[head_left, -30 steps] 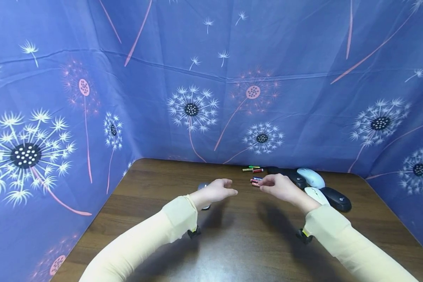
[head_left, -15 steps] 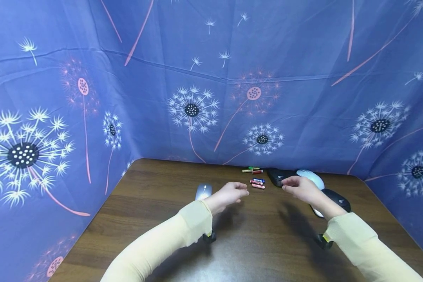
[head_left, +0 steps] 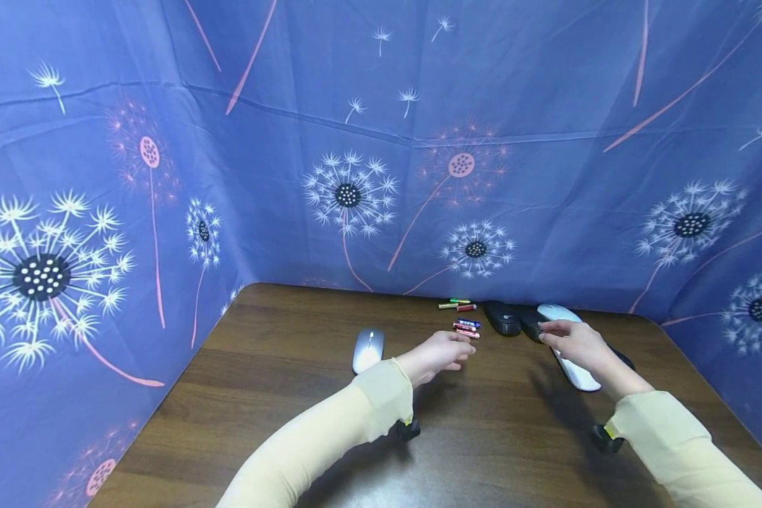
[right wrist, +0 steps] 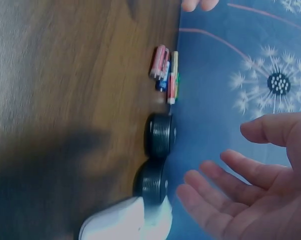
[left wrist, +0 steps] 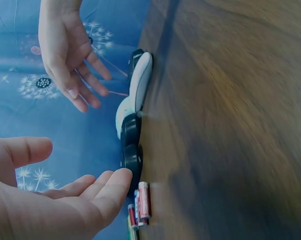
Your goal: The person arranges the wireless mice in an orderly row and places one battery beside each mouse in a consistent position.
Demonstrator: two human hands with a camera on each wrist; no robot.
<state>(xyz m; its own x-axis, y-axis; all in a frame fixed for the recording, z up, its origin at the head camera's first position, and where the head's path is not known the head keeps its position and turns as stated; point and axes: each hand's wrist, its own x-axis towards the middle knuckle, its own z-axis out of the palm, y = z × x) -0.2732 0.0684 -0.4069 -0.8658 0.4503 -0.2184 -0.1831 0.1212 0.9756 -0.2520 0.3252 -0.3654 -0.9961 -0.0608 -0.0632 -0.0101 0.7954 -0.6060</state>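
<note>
My left hand (head_left: 438,355) hovers above the table just in front of a small group of batteries (head_left: 468,334), its fingers relaxed and holding nothing. These batteries are red and blue; the left wrist view shows the red-and-white battery (left wrist: 144,200) below the fingertips. Behind them lie a gold battery (head_left: 447,306), a red battery (head_left: 466,307) and a green one. My right hand (head_left: 578,347) is over the computer mice at the right, fingers loosely spread and empty in the right wrist view. It partly covers a white mouse (head_left: 581,377) and a black one.
A silver mouse (head_left: 368,351) lies alone on the wooden table (head_left: 279,367), left of my left hand. To the right, a black mouse (head_left: 504,319) and a pale mouse (head_left: 554,311) stand near the back edge. A blue dandelion-print cloth (head_left: 260,176) hangs around the table.
Both hands have shifted right. The right hand went from beside the batteries to over the mice; the left hand moved off the silver mouse toward the batteries, leaving the mouse in full view.
</note>
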